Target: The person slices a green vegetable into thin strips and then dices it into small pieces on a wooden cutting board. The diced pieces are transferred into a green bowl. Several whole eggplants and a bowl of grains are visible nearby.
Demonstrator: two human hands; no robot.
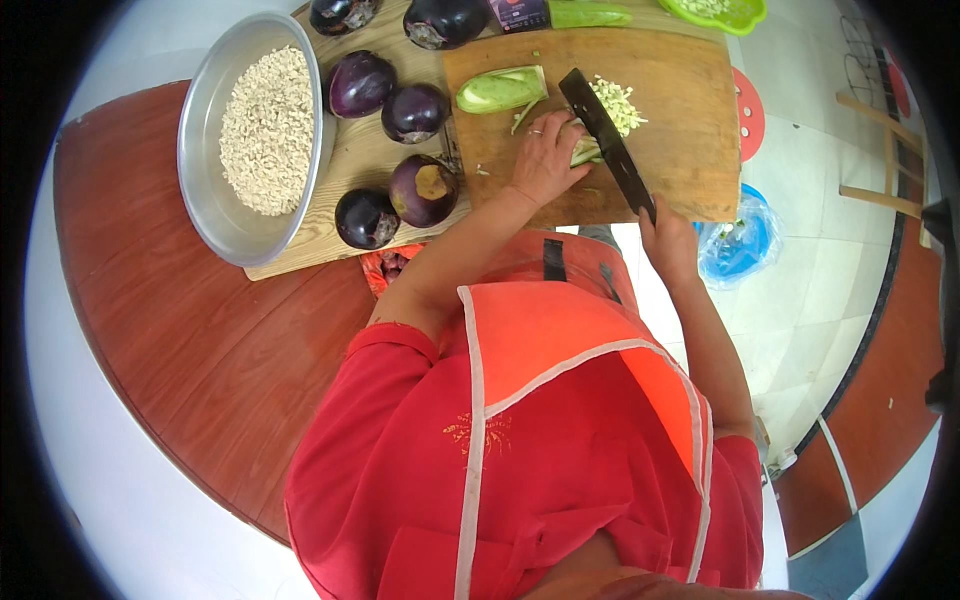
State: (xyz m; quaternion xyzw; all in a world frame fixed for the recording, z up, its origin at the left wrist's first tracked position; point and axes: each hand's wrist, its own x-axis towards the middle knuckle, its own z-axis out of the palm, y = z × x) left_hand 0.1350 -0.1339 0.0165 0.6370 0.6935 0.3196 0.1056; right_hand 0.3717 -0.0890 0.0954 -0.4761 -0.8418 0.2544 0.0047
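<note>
On the wooden cutting board (675, 82), my left hand (551, 154), a ring on one finger, presses down strips of pale green vegetable (586, 152). My right hand (669, 238) grips the handle of a dark-bladed cleaver (609, 139). The blade slants across the board right beside my left fingertips and the strips. Small diced pieces (619, 105) lie heaped on the blade's far right side. A larger cut piece of green vegetable (501, 90), perhaps zucchini, rests left of the cleaver, with a thin strip near it.
Several purple eggplants (362, 84) lie left of the board. Beyond them a metal basin (196, 142) holds pale chopped bits. A green basket (742, 22) and another green piece (592, 13) are at the back. Below right stands a blue bucket (739, 255) with a plastic liner, near a red stool (748, 120).
</note>
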